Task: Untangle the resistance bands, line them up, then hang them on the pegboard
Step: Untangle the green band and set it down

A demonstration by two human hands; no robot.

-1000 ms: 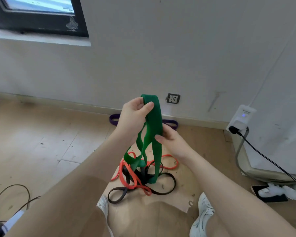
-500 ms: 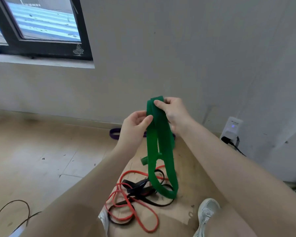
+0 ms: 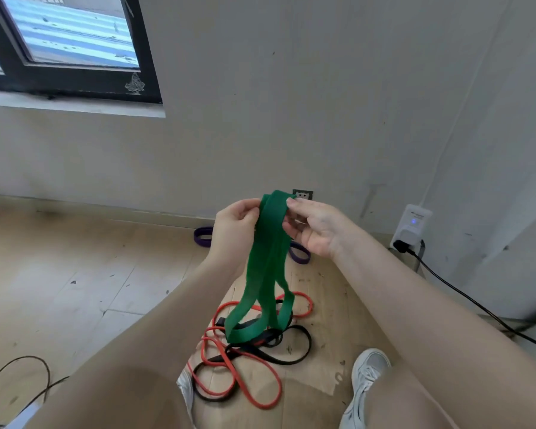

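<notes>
A wide green resistance band (image 3: pixel 265 267) hangs doubled from both my hands, its lower loops dangling just over the floor pile. My left hand (image 3: pixel 234 230) pinches its top left edge. My right hand (image 3: pixel 314 227) pinches the top right edge with thumb and fingers. Below, a thin red band (image 3: pixel 239 382) and a black band (image 3: pixel 294 351) lie tangled together on a sheet of cardboard (image 3: pixel 319 376). A purple band (image 3: pixel 203 236) lies on the floor by the wall, partly hidden behind my hands. No pegboard is in view.
A white shoe (image 3: pixel 365 382) stands right of the pile. A white plug-in device (image 3: pixel 413 227) with a black cable (image 3: pixel 477 305) sits at the right wall. A wall socket (image 3: pixel 303 194) is behind my hands. A thin dark wire (image 3: pixel 16 376) loops at the lower left. A window (image 3: pixel 68 44) is at upper left.
The green band has come free of the floor pile and hangs in the air. My right hand rose from its middle to its top, and both hands now hold the top together.
</notes>
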